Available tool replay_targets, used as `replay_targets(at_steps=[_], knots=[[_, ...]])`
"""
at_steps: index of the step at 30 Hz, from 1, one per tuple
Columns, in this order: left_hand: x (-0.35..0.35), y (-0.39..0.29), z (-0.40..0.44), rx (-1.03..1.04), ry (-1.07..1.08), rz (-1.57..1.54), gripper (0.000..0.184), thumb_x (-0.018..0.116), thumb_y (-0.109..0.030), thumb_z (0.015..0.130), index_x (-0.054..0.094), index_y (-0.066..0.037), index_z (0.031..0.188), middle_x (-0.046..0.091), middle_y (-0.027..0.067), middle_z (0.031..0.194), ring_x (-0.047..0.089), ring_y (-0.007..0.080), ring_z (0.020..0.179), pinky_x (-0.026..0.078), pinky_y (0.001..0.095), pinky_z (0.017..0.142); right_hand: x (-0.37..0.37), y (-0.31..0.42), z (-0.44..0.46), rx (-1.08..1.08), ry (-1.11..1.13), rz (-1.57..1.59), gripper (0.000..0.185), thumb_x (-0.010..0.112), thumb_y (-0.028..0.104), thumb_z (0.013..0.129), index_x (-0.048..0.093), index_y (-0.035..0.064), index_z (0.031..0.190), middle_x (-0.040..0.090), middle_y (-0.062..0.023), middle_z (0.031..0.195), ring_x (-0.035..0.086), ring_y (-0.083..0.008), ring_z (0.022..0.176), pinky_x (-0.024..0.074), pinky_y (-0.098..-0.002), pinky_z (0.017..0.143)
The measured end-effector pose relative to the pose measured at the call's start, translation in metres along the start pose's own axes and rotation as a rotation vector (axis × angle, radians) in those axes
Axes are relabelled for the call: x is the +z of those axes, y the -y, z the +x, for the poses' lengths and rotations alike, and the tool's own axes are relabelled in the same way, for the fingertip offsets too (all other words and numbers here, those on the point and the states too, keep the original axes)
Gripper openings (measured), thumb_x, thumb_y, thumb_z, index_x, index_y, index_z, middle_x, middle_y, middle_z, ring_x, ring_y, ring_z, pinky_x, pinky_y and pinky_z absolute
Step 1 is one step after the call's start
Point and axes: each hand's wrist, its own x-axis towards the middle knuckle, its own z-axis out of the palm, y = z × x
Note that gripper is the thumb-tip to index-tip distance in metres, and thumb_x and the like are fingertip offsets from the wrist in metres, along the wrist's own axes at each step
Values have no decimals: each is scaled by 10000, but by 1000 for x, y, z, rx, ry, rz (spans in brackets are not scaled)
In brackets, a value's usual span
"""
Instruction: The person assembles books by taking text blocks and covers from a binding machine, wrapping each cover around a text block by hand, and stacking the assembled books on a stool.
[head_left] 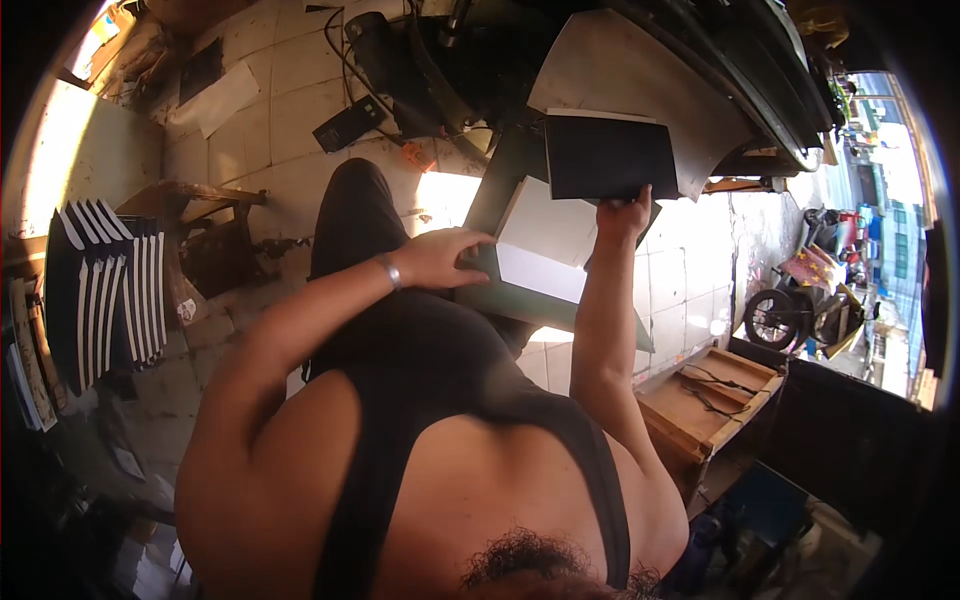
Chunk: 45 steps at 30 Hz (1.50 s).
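Note:
My right hand (625,215) is closed on the near edge of a black-covered book (608,158), thumb on top of the cover. The book is over a large grey sheet (640,75) beside a dark machine. Lower left of the book, a block of pale paper (548,222) with a whiter strip (540,272) lies on a green board (520,302). My left hand (447,258) is at the left edge of this paper, its thumb and fingers apart, with nothing held between them.
Stacked dark books with pale page edges (110,290) stand at the left near a wooden stool (215,200). A dark machine (740,80) fills the upper right. A wooden tray (715,400) with cords is at the lower right, and a motorcycle (790,315) stands beyond.

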Motion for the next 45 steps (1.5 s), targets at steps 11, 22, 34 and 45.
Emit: replay_targets(at_steps=[11,22,34,45], knots=[[81,43,99,42,243,218,433,725,-444,875,712,-144,1188,656,144,1134,646,311,1101,506,402,965,-18,134,-104,-490,30,-381,309,623,160,1001,568,-3,1258,678,-153,1180,700,-291,1006,621,-420,852],[45,7,106,-526,210,-895,632,590,-566,976,592,-34,1318,722,91,986,701,192,954,533,345,883,-71,85,-142,-149,-117,-99,256,559,23,929,546,85,1177,627,-97,1142,663,-261,1024,602,-427,821],[-33,-41,110,313,72,-604,558,710,-34,940,491,-18,1452,627,70,1370,581,126,1228,468,308,1052,-77,138,-189,122,509,-750,454,730,2,831,602,-22,1266,692,-130,1131,683,-255,1035,580,-375,843],[-130,-98,125,291,-308,-67,319,783,-162,878,731,-112,1188,753,85,1042,712,172,962,531,317,892,-1,83,-29,-559,316,-1495,236,832,14,795,744,-15,1012,747,-98,967,676,-163,899,539,-327,853]])
